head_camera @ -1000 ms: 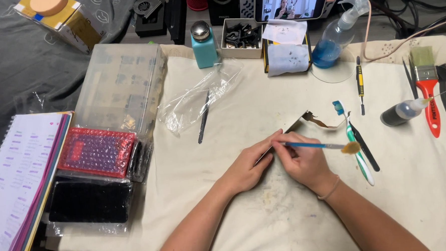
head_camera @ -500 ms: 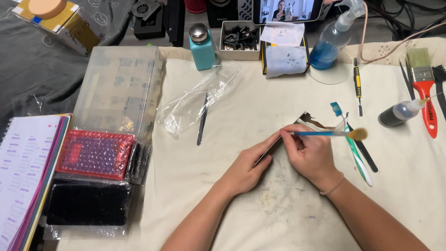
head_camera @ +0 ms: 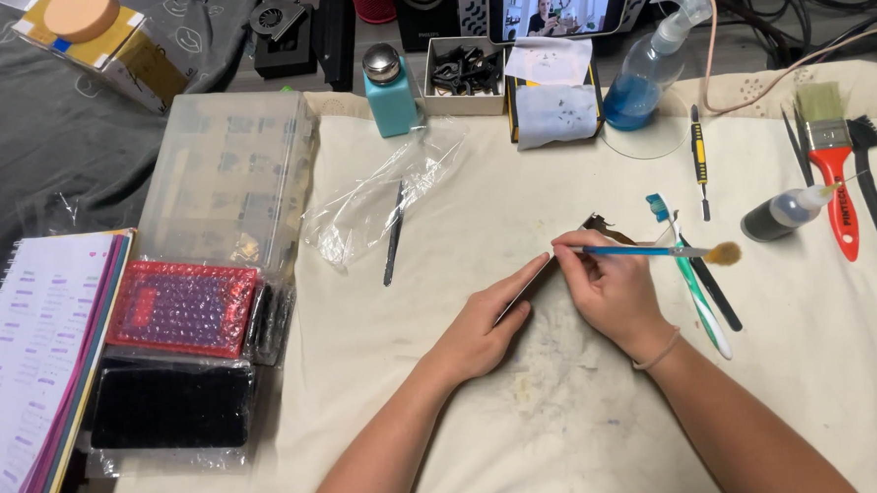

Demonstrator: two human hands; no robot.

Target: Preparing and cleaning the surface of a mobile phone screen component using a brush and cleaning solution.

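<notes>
Mid-tabletop: left hand [head_camera: 477,334] is pinching a thin dark strip [head_camera: 525,286]; right hand [head_camera: 608,290] is grasping a blue paintbrush [head_camera: 656,252], both grips clenched.

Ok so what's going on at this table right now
A person sits at a cloth-covered table and works on a thin flat dark part. The left hand steadies the part on its edge, while the right hand holds a small blue-handled brush across it, bristles pointing away to the right. A toothbrush, a red paintbrush and a blue spray bottle lie unused nearby.
</notes>
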